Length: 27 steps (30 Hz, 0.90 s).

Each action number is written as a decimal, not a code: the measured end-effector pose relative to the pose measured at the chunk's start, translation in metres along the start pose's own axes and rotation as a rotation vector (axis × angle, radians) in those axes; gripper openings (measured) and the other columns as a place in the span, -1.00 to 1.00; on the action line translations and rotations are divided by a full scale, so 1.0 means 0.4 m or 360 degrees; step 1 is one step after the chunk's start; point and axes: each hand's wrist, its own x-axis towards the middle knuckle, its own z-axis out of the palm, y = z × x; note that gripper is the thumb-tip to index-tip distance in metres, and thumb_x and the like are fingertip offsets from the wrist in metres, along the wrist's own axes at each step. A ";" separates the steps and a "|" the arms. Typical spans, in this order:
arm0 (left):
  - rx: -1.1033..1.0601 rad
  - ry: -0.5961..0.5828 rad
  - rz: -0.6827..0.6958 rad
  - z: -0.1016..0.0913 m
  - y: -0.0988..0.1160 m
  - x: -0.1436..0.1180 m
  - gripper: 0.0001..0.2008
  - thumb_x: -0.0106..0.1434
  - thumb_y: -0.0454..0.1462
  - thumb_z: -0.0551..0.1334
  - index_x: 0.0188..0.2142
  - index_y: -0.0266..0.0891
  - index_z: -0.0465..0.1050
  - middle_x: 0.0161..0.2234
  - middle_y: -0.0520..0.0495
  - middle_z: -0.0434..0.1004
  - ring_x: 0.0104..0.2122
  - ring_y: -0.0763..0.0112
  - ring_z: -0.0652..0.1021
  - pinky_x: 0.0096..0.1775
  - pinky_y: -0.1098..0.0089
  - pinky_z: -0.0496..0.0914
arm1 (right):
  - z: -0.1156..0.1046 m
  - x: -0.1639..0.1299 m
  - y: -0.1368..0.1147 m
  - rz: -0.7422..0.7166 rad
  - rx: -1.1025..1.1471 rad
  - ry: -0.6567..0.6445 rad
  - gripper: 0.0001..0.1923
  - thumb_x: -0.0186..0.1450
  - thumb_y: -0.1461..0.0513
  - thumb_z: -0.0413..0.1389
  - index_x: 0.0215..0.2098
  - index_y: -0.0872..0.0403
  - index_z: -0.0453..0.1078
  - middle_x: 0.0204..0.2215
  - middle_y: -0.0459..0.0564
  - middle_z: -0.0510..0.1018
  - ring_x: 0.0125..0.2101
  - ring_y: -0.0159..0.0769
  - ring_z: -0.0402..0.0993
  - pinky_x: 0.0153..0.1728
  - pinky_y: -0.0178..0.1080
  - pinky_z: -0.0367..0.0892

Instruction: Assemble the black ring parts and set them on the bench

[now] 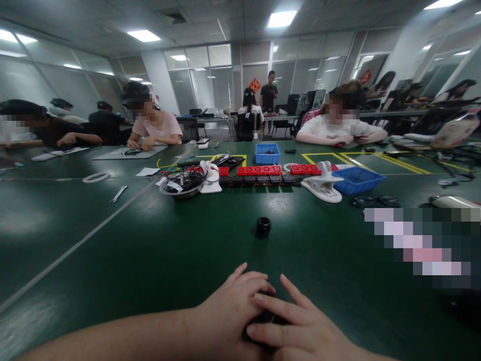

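Close to the table's near edge, my left hand (238, 303) curls its fingers over a dark object (268, 320), which is mostly covered, so I cannot make out its kind. From the other side my right hand (300, 321) reaches across it, thumb side hidden. Two of its fingers press toward the left hand, while another points up and away. Both hands are closed about the object. Beyond them stands a short black cylinder (263, 227) with ridged sides and an open top, touched by neither hand.
Across the table (150, 260) are a metal bowl (182, 190) of cables, white clamp bases (323, 184), red strips (259, 170), blue bins (356, 180) and a wrench (119, 194). Glasses (377, 201) lie right. Several people sit opposite, working with their hands.
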 end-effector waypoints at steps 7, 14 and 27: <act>-0.0024 -0.0040 0.0016 -0.008 0.002 -0.001 -0.38 -0.01 -0.11 0.32 0.05 -0.13 0.24 0.01 -0.14 0.34 0.07 0.07 0.28 0.13 -0.07 -0.08 | -0.018 -0.004 0.006 -0.0011 -0.0046 0.0064 -0.80 0.32 0.17 -0.04 -0.18 -0.10 0.41 -0.03 -0.22 0.44 0.10 -0.30 0.18 0.21 -0.07 -0.18; -0.0062 -0.0068 0.0030 -0.017 0.007 -0.001 -0.39 0.06 -0.08 0.27 0.10 -0.13 0.20 0.06 -0.17 0.29 0.09 0.01 0.25 0.10 -0.17 -0.09 | 0.004 -0.010 -0.003 0.0450 -0.0001 0.0328 -0.56 0.22 -0.01 0.04 -0.05 0.09 0.31 -0.21 0.04 0.48 -0.17 -0.23 0.39 -0.03 -0.17 0.26; -0.0042 -0.0058 0.0012 -0.018 0.015 0.002 -0.44 0.02 -0.11 0.32 0.02 -0.10 0.29 0.01 -0.11 0.33 0.07 0.03 0.28 0.11 -0.13 -0.07 | 0.025 0.012 -0.004 0.0199 0.0093 0.0471 -0.77 0.34 0.17 -0.09 -0.24 0.03 0.38 -0.27 -0.09 0.52 -0.20 -0.33 0.34 -0.07 -0.22 0.24</act>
